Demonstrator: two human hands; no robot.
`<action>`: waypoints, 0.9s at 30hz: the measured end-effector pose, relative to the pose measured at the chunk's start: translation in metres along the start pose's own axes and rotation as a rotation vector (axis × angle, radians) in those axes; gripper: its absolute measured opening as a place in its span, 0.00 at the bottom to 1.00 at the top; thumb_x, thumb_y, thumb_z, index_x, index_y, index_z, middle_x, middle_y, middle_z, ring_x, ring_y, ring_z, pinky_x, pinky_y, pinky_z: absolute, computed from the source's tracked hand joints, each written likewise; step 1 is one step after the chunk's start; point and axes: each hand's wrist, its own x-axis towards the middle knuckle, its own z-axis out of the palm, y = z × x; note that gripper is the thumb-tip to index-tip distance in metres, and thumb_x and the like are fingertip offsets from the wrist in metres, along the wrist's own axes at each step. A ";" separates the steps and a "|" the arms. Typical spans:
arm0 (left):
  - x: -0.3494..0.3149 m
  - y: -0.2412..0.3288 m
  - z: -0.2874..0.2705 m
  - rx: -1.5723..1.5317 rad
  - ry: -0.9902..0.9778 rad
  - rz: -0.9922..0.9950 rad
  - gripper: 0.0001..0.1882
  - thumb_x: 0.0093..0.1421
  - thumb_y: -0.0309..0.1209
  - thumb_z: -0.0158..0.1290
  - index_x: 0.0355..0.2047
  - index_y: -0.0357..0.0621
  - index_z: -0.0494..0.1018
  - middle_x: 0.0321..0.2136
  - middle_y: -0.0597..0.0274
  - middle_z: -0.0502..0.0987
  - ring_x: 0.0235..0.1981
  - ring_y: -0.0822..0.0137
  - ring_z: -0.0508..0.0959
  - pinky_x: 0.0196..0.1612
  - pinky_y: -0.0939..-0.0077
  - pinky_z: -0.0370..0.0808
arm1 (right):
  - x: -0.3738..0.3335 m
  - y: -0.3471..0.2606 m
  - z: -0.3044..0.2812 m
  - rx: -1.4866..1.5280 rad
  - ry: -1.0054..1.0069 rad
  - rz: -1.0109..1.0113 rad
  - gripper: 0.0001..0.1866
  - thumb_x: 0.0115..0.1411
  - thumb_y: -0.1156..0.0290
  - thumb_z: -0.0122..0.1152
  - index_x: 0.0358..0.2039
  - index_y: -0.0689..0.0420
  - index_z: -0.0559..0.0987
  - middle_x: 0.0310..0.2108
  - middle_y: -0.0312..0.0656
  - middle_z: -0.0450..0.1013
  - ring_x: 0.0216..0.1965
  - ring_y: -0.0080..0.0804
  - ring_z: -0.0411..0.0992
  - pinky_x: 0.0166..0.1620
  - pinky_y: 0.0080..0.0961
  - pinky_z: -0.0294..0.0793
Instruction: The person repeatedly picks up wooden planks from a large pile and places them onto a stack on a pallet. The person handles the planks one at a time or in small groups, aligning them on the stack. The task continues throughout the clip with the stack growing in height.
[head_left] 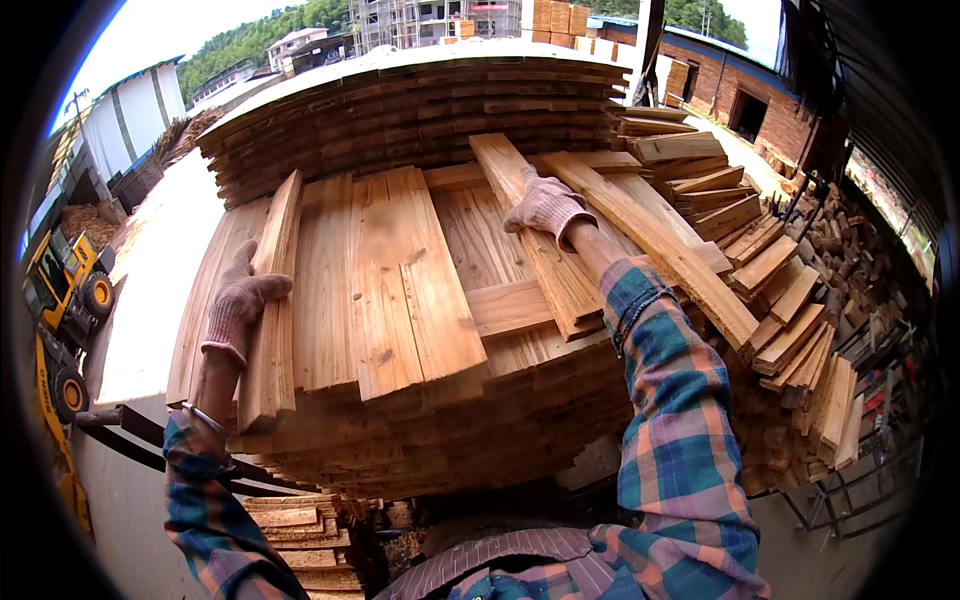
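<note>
Head cam: left hand [245, 292] at 9 o'clock grips a tilted plank [271, 330], thumb over its top edge, probably so it won't flop. Right hand [548, 205] at 1 o'clock lies across another board [545, 265], likely steadying it; can't tell whether fingers wrap under.

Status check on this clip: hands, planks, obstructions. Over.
Left hand against tilted plank; right hand on slanted plank; closure of both unclear. Flat boards between hands. Possible obstruction: loose plank just right of right hand.
</note>
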 end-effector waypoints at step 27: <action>0.038 0.103 0.273 0.898 -0.053 0.042 0.47 0.44 0.49 0.68 0.61 0.47 0.60 0.59 0.48 0.61 0.58 0.50 0.67 0.58 0.59 0.69 | 0.052 0.185 -0.033 0.392 -0.045 -0.048 0.41 0.39 0.49 0.72 0.51 0.61 0.74 0.53 0.56 0.69 0.55 0.49 0.68 0.55 0.37 0.68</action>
